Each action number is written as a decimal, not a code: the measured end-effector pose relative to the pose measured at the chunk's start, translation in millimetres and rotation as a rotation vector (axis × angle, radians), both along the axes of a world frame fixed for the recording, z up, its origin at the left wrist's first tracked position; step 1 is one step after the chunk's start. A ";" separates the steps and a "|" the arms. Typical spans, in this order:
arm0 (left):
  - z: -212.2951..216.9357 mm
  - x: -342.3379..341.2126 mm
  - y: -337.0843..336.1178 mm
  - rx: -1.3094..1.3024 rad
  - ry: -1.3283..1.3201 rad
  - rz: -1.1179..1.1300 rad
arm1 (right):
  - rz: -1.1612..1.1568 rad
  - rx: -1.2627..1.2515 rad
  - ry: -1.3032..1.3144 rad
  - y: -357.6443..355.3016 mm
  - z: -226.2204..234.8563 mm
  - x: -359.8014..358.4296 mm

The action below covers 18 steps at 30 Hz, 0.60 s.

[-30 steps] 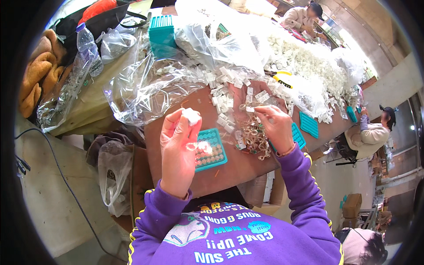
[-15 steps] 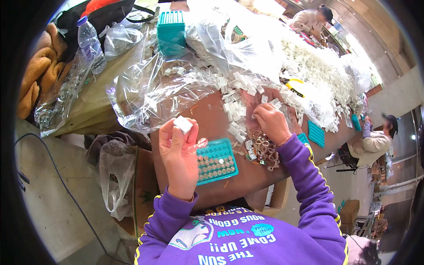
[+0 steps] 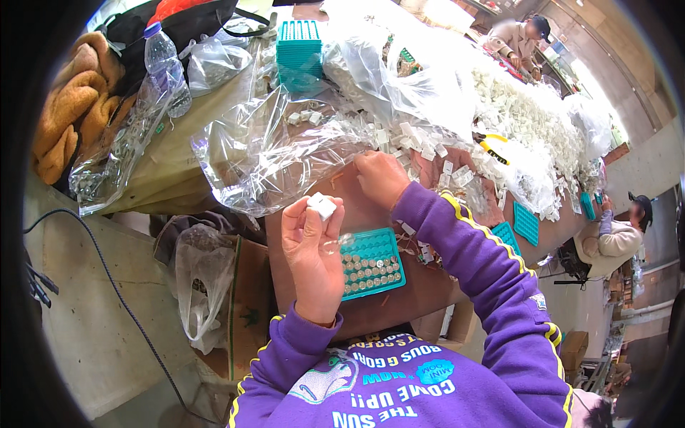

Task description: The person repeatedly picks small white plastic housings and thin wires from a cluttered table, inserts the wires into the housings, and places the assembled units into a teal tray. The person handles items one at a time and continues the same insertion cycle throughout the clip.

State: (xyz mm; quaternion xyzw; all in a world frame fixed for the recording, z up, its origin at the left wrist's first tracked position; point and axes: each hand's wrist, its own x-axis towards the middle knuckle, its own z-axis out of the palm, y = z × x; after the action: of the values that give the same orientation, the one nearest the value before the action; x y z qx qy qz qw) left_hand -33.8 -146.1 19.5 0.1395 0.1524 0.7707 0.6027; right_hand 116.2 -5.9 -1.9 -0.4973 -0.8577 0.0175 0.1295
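My left hand (image 3: 312, 246) pinches a small white plastic block (image 3: 322, 207) between thumb and fingertips, raised above the table's near left part. Just right of that wrist lies a teal tray (image 3: 389, 246) with rows of round wells. Its nearer rows hold several shiny coin-like discs (image 3: 367, 277); the far rows look bare. My right hand (image 3: 383, 178) is curled closed over the brown table (image 3: 349, 187), at the edge of a crinkled clear plastic sheet (image 3: 250, 160). Whatever its fingers hold is hidden. Loose white plastic pieces (image 3: 421, 143) lie beyond it.
A large heap of white pieces (image 3: 514, 128) covers the far right of the table. Yellow-handled pliers (image 3: 492, 148) lie against it. Teal trays are stacked (image 3: 300, 53) at the back, near a water bottle (image 3: 165, 68). Two other people sit farther off at right.
My right hand has moved left, from the white pieces and tangled small parts to the edge of the clear sheet. My left hand still holds the white block. The view has shifted slightly.
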 end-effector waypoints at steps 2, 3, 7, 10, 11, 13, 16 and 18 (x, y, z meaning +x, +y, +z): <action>-1.4 0.2 0.4 -0.008 -0.048 -0.007 | -0.007 0.003 -0.053 -0.8 2.0 -4.6; -2.2 0.4 0.9 0.000 -0.055 -0.013 | -0.005 0.003 -0.071 -1.8 3.3 -6.7; -4.0 -0.3 1.9 -0.036 -0.082 -0.021 | 0.003 -0.014 -0.057 -6.8 7.1 -11.7; -4.9 -0.7 2.4 -0.040 -0.146 -0.051 | -0.045 -0.063 0.016 -5.5 14.7 -6.1; -5.3 -0.7 2.4 -0.045 -0.147 -0.070 | -0.024 -0.108 0.101 -4.5 19.5 -3.1; -6.6 -0.4 2.9 -0.032 -0.166 -0.109 | -0.056 -0.233 0.208 -2.4 33.2 3.3; -8.2 0.5 3.9 -0.029 -0.165 -0.207 | -0.010 -0.638 0.747 -21.6 59.0 19.3; -8.4 1.9 4.3 -0.033 -0.119 -0.283 | -0.017 -0.807 0.984 -40.7 72.6 25.0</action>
State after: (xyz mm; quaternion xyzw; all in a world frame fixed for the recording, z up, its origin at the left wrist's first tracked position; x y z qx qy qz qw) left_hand -31.9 -141.8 11.1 0.1036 0.1077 0.6825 0.7154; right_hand 141.2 -46.7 70.7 -0.4474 -0.6200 0.5646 0.3109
